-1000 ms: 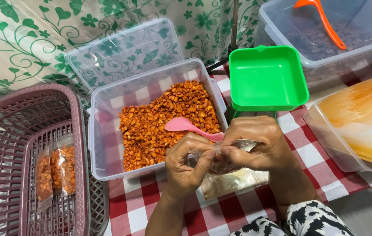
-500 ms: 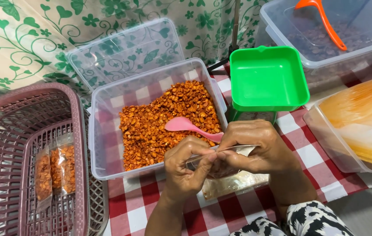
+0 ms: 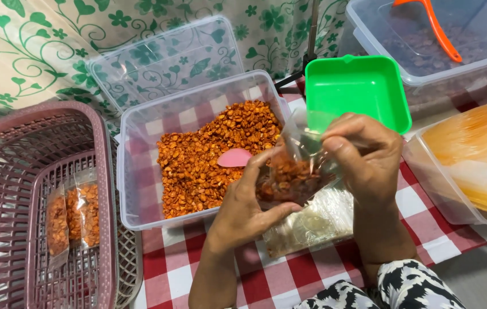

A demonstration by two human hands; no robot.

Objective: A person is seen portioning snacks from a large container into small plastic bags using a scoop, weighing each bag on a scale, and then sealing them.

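My left hand and my right hand together hold a small clear plastic bag partly filled with orange-brown fried kernels. The left hand cups the bag's bottom; the right hand pinches its open top. Just behind the bag stands a clear plastic tub of the same orange kernels, with a pink scoop lying in them. A stack of empty clear bags lies on the table under my hands.
A pink slatted basket at left holds two filled bags. The tub's clear lid leans behind it. A green square tray, a tub with an orange scoop, and a tub of orange sheets stand at right on the red-checked cloth.
Both hands lifted the bag up from the table edge and tilted it upright, so its kernels now show between the hands. The pink scoop stayed in the tub.
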